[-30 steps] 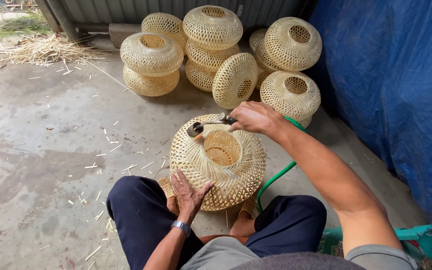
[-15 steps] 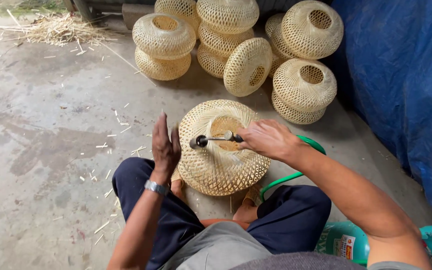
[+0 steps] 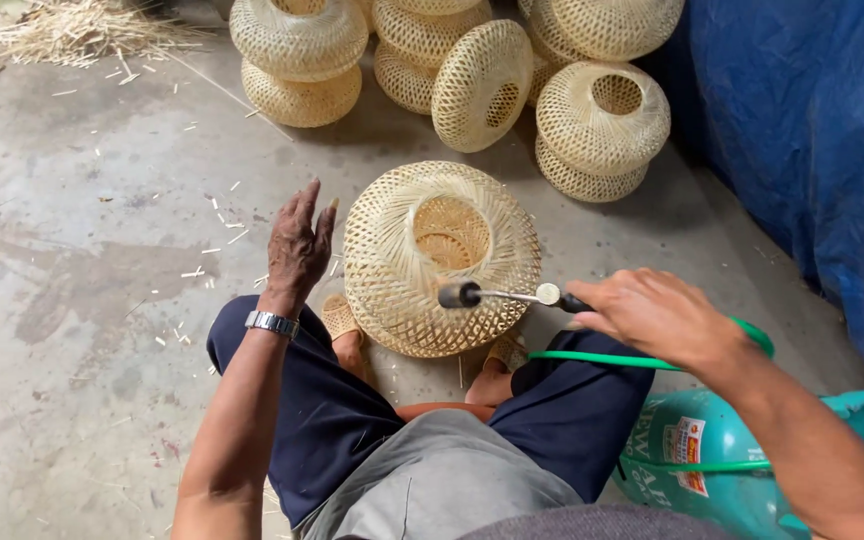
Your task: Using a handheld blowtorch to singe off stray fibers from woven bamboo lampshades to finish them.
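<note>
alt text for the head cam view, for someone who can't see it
A seated person's right hand holds a small torch on a green hose against a round woven bamboo shade between their feet, while the left hand is raised open beside it. More woven shades are piled behind on the concrete floor, beside a blue tarp.

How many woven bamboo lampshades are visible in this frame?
About 9: one lampshade between the person's feet; two stacked at upper left; two stacked at right; one tilted on edge; roughly three cropped behind. More may be hidden.
</note>
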